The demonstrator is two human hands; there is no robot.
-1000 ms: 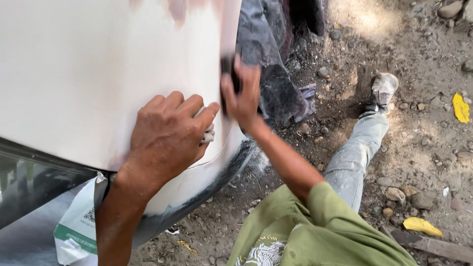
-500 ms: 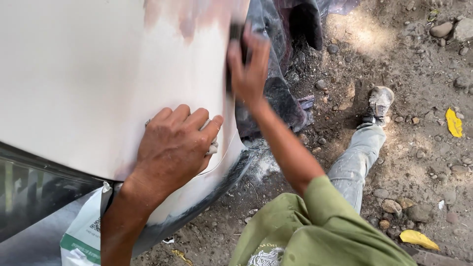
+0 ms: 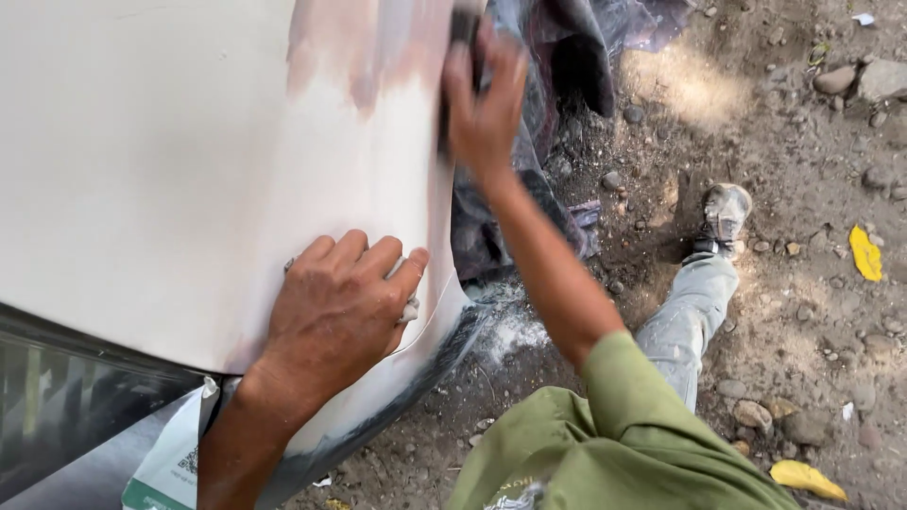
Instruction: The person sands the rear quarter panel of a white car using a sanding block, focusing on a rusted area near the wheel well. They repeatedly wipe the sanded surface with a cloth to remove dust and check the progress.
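Note:
A cream-white car body panel (image 3: 161, 170) fills the left of the head view, with a pinkish patch of filler near its top right edge. My left hand (image 3: 335, 307) lies flat against the panel with a small whitish rag or paper under the fingers. My right hand (image 3: 482, 94) is higher up at the panel's right edge, gripping a dark sanding block (image 3: 463, 38) pressed against that edge. The block is mostly hidden by my fingers.
Dark plastic sheeting (image 3: 557, 123) hangs beside the panel. White dust lies on the dirt ground (image 3: 803, 170), which is strewn with stones and yellow leaves (image 3: 864, 253). My leg and dusty shoe (image 3: 723, 212) stretch out right. A white-and-green paper bag (image 3: 165, 463) covers the lower left.
My right hand has slid the sanding block upward along the panel edge. My left hand has stayed in place on the panel while the view shifted.

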